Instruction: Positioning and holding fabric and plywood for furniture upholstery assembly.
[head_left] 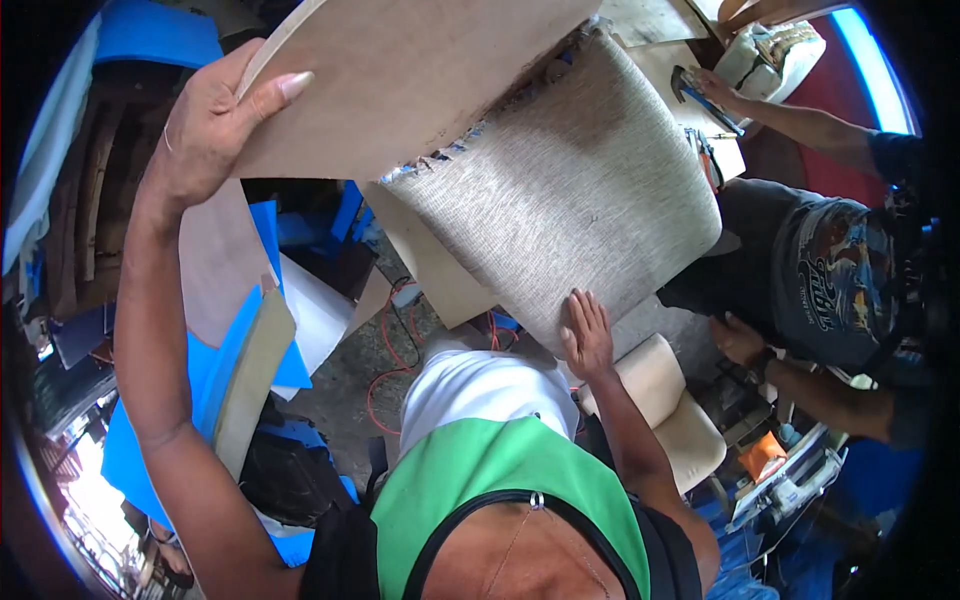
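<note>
Fabric panel [580, 190], pale grey weave, slants away just beyond my green top [500, 460]; its near corner lies under my right hand [590, 340]. Right grip: fingers extended, laid along the fabric near the edge, not closed around anything. Low to the right of that wrist, a beige padded seat [655, 410]. Farther up and left, the wooden board [400, 80] is in my left hand [215, 120]: thumb over the face, remaining fingers behind the edge, mostly hidden. This grip sits at the board's left margin, so nearly all of the board extends to its right. Board and fabric meet along a frayed seam [440, 155]; how they are fixed, I cannot tell. Left, below the board: blue sheets [235, 370]. Across the panel on the right, a co-worker [835, 275] has one hand at a tool with a dark, curved head [680, 85].
</note>
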